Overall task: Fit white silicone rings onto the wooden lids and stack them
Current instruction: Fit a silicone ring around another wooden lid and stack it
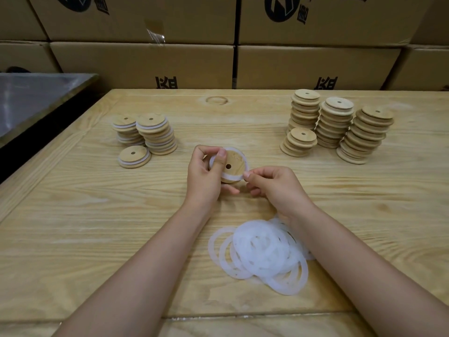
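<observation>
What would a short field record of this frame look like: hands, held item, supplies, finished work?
left hand: holds lid tilted toward the camera, thumb on its left edge
right hand: pinches ring at the lid's lower right edge
ring state: around the lid; full seating cannot be told
loose rings: pile between the forearms
bare lid stacks: four, right of the hands
ringed lid stacks: three, left of the hands, one short
surface: wooden table
</observation>
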